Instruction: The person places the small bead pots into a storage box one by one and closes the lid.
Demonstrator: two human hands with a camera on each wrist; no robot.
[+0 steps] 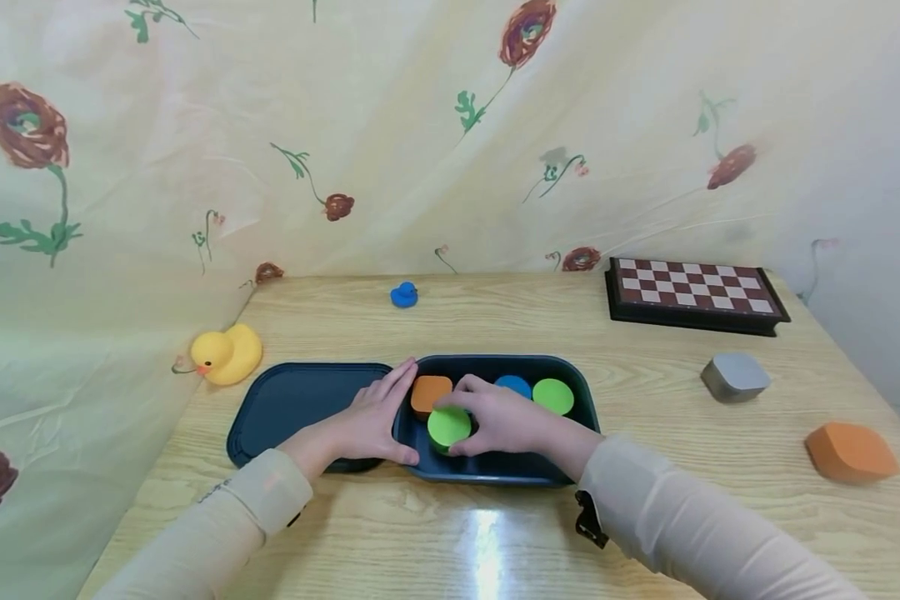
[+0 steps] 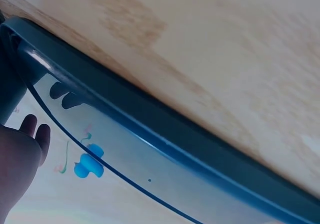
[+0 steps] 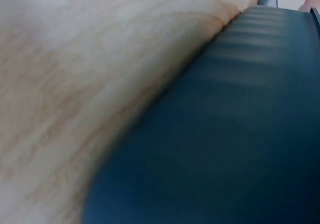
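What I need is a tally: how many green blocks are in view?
2: one green block pinched by the right hand, a second green block in the dark blue box, toward its far right. The hand may hide more.

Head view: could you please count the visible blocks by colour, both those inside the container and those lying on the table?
Green blocks: 2
Orange blocks: 2
Blue block: 1
Grey block: 1
Total: 6 visible; the right hand may hide more.
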